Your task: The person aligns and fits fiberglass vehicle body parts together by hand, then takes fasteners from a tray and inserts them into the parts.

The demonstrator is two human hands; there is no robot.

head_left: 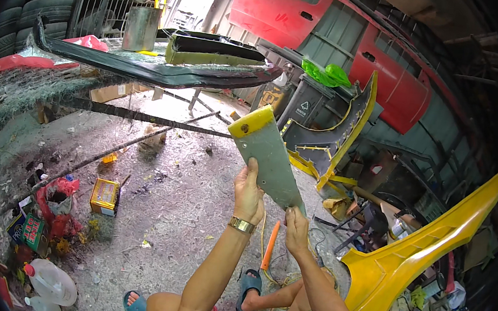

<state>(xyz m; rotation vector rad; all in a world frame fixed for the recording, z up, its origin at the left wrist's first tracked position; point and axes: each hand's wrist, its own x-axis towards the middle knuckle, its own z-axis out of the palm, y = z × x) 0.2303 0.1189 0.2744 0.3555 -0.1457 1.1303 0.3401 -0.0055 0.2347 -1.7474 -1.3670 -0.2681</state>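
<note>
Out in front of me a flat, tapering grey-green panel (269,161) is held up at a tilt. Its wide far end is yellow with a brown spot, and a few small holes show in its face. My left hand (248,195), with a gold watch on the wrist, is closed on the panel's left edge, thumb lying on the face. At the narrow near end, my right hand (297,228) pinches the lower corner. The fingers behind the panel are hidden. An orange bar-shaped tool (270,246) and a cord show below, between my forearms.
A cluttered workbench (9,94) carries a long black car part (149,66) and a metal can (141,29). Yellow body panels (433,248) stand at right; red car doors (391,76) hang behind. Boxes, jugs (52,282) and a bin (306,105) stand around the concrete floor.
</note>
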